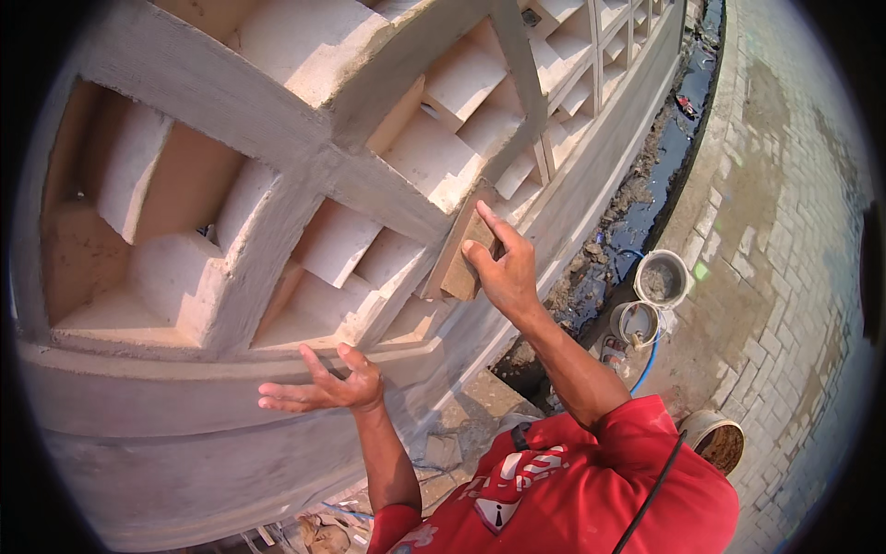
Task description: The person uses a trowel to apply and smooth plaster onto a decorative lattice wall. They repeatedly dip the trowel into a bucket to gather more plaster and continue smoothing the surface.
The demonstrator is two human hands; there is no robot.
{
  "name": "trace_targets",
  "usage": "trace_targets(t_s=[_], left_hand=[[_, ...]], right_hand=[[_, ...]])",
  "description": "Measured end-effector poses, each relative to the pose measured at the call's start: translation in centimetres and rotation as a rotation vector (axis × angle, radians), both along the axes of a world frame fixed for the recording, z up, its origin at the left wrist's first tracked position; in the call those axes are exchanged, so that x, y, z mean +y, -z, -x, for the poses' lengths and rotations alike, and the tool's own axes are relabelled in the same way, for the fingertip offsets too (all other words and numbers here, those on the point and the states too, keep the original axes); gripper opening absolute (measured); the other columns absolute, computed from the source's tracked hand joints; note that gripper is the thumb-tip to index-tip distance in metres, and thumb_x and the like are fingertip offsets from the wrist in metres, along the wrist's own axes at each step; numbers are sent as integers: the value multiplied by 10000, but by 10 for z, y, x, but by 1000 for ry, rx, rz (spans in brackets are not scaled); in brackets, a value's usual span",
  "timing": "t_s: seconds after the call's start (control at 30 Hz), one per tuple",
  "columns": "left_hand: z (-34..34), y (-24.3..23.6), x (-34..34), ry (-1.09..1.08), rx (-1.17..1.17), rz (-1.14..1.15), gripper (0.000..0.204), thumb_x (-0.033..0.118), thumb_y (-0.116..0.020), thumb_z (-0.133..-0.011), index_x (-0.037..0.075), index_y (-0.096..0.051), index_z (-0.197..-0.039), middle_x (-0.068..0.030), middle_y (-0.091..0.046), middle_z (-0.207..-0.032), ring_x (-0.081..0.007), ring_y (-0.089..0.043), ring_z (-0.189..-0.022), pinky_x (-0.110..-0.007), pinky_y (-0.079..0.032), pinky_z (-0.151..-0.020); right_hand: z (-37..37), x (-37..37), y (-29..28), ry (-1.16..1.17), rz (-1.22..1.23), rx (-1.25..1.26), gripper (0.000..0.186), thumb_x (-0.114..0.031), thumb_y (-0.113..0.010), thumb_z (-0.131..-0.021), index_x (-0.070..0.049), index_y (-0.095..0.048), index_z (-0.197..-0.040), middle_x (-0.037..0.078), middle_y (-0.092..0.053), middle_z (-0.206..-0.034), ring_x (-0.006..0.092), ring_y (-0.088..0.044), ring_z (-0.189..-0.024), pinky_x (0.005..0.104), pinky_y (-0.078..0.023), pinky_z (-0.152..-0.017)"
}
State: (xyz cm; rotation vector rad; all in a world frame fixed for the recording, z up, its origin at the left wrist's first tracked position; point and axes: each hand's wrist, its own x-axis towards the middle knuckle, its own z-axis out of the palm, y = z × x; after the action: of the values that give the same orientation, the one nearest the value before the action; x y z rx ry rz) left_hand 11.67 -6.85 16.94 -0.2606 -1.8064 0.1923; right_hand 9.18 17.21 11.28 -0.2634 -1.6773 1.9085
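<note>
Along the pierced wall [295, 152], where a frame rib meets the small openings right of centre, the right hand [509, 275] grasps a wooden float [452, 254]. The float consists of a flat board with a block handle; the handle faces the person. Thumb and index finger extend over the handle and board; the remaining fingers are largely hidden behind the hand. The board is tilted, its long edge following the slanting rib, with its face toward the wall. Full contact along the face cannot be confirmed.

The left hand [334, 388] is released, fingers spread, and carries nothing. It is positioned in front of the ledge [175, 363] below the openings, lower and to the left of the float; whether the fingertips touch the ledge cannot be determined. Stepped blocks [323, 242] sit inside the openings.

To the right of the wall runs a ditch [663, 171] with dark water, bordered by block paving [794, 277]. Two buckets stand close together beside the ditch: a larger bucket [663, 258] containing grey material and a smaller bucket [618, 319]. A blue hose [648, 367] passes near them. A third bucket [699, 427], with brown contents, stands beside the person's red shirt [591, 489].
</note>
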Motion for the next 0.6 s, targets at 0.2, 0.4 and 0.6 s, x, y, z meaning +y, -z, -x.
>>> trace_targets(t_s=[0.2, 0.4, 0.6], left_hand=[[-1, -2, -1, 5, 7, 7, 467, 396, -535, -941, 68, -574, -1271, -332, -108, -1550, -510, -39, -1438, -707, -130, -1068], [1, -2, -2, 12, 26, 23, 462, 390, -531, -942, 66, -578, -1267, -332, -116, -1549, -507, -52, -1439, -698, -135, -1074], [-2, -1, -3, -4, 18, 9, 461, 390, -535, -938, 65, -581, -1262, -333, -114, -1549, -511, -52, -1438, -705, -128, -1073]], right_hand=[[-27, 10, 6, -64, 35, -41, 532, -132, -654, -815, 16, -554, -1316, 205, -642, -1173, 245, -620, -1080, 335, -470, -941], [17, 56, -16, -19, 2, -120, 557, -131, -646, -801, 15, -544, -1328, 217, -632, -1203, 233, -613, -1059, 324, -452, -947], [-37, 12, 11, -291, -32, -36, 542, -145, -663, -821, 14, -530, -1322, 147, -637, -1092, 215, -599, -1046, 358, -459, -945]])
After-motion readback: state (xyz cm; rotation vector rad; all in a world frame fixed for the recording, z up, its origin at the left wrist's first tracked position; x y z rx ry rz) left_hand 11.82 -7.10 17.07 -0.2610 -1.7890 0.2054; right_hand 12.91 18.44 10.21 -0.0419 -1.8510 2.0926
